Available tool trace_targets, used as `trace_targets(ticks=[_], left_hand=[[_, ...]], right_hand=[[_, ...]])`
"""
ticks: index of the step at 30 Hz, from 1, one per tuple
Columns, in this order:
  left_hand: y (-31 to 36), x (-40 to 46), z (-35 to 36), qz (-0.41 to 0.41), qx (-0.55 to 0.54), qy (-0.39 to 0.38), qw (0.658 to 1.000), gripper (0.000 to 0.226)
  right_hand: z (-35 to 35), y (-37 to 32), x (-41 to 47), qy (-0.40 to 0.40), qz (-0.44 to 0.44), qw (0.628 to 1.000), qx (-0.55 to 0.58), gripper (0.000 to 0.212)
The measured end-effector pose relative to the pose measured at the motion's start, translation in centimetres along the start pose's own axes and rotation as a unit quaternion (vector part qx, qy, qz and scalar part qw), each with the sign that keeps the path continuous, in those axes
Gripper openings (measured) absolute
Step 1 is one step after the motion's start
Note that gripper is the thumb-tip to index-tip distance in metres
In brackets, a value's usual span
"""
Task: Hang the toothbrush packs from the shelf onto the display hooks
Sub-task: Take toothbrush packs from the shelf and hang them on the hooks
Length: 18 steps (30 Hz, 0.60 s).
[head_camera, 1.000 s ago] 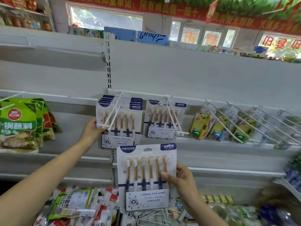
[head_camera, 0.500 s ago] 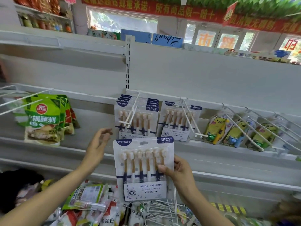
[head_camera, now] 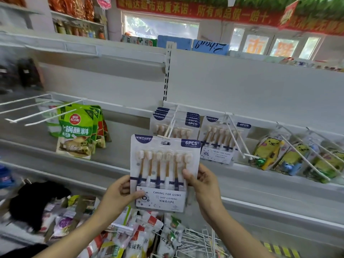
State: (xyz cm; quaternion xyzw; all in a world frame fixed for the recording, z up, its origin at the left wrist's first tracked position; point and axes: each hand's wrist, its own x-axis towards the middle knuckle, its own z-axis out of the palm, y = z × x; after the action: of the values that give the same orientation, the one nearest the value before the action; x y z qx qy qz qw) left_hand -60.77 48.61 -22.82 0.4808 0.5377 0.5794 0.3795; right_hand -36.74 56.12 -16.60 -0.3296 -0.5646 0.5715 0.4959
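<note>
Both my left hand [head_camera: 119, 196] and right hand [head_camera: 202, 183] grip the toothbrush pack [head_camera: 164, 174], its slot at the hook [head_camera: 170, 127] tip; next, I slide it on.

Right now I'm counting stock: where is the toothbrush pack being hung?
In the head view it sits centre frame, the toothbrush pack held by the left hand and right hand, its hang hole at the tip of the display hook before the hung packs.

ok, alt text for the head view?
Both hands, left and right, hold a toothbrush pack up at the tip of a hook that carries more packs, on a white store rack.
</note>
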Motion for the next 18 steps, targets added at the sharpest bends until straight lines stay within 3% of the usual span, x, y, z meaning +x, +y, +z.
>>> trace_targets(ticks=[5, 7, 10, 14, 18], left_hand=[[0.5, 1.8, 0.4, -0.002, 0.017, -0.015, 1.000, 0.037], [0.0, 2.9, 0.5, 0.000, 0.017, -0.019, 1.000, 0.038], [-0.1, 4.8, 0.6, -0.003, 0.026, -0.023, 0.999, 0.067], [-0.7, 8.5, 0.8, -0.018, 0.046, -0.013, 0.999, 0.043], [-1.4, 11.5, 0.8, -0.025, 0.073, -0.008, 0.997, 0.038]], right_hand=[[0.2, 0.4, 0.9, 0.027, 0.006, 1.000, 0.009, 0.025], [0.1, 0.6, 1.7, 0.034, 0.007, 0.999, -0.003, 0.023], [0.2, 0.9, 3.3, 0.047, 0.006, 0.998, -0.038, 0.019], [0.0, 1.5, 6.5, 0.070, 0.016, 0.995, -0.065, 0.016], [-0.2, 2.1, 9.5, 0.083, 0.029, 0.993, -0.081, 0.014]])
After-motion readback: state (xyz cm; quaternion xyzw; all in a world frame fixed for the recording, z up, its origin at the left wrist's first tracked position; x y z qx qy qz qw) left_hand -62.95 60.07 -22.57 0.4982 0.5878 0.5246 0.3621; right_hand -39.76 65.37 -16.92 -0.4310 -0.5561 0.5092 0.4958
